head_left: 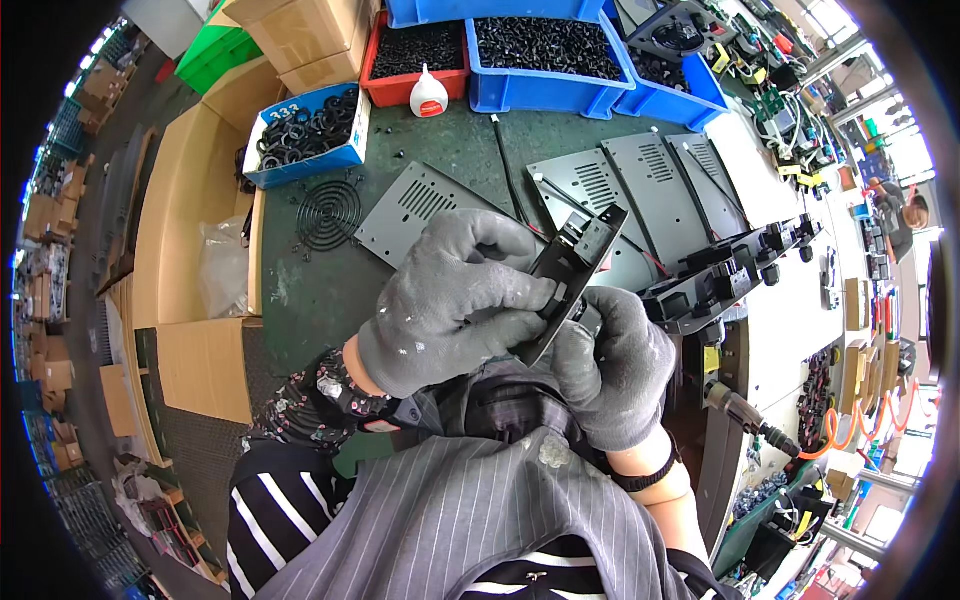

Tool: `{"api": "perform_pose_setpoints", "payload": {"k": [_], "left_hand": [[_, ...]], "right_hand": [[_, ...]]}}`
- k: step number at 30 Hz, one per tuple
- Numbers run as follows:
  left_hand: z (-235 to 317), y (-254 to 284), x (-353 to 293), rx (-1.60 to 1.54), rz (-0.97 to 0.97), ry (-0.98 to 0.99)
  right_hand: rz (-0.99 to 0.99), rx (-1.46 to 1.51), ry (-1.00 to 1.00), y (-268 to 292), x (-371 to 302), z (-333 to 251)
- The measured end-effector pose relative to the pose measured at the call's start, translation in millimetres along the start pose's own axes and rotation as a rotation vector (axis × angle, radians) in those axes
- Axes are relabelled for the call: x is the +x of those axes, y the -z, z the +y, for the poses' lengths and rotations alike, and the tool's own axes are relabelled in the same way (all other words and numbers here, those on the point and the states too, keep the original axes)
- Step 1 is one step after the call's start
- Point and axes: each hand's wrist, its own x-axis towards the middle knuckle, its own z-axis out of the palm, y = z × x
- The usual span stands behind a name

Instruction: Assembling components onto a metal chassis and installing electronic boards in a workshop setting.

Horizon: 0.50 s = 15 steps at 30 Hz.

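Note:
Both my hands wear grey work gloves and meet around a long black plastic panel (592,243), tilted in front of my body. My left hand (450,310) pinches its left side between thumb and fingers. Against its lower right side is my right hand (618,368), fingers curled; a small dark piece shows by its fingertips, too hidden to name. Just beyond lie dark grey metal plates with slots, one plate (412,208) behind my left hand and another plate (655,190) farther right. Black molded assemblies (725,283) stand right of my right hand.
A round black fan guard (328,216) lies on the green bench, near a carton of black rings (308,138). At the back are a red bin (385,92), a white bottle (428,95) and a blue bin (545,93). An open cardboard box (190,210) stands left, a power screwdriver (738,408) right.

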Motion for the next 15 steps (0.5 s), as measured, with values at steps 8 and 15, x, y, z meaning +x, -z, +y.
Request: {"api": "perform_pose_setpoints", "payload": {"k": [8, 15], "left_hand": [[-5, 0, 15, -0.251, -0.207, 0.145], [8, 5, 10, -0.504, -0.326, 0.463]], "right_hand": [[-0.045, -0.059, 0.08, 0, 4, 8], [0.072, -0.077, 0.124, 0, -4, -3]]}}
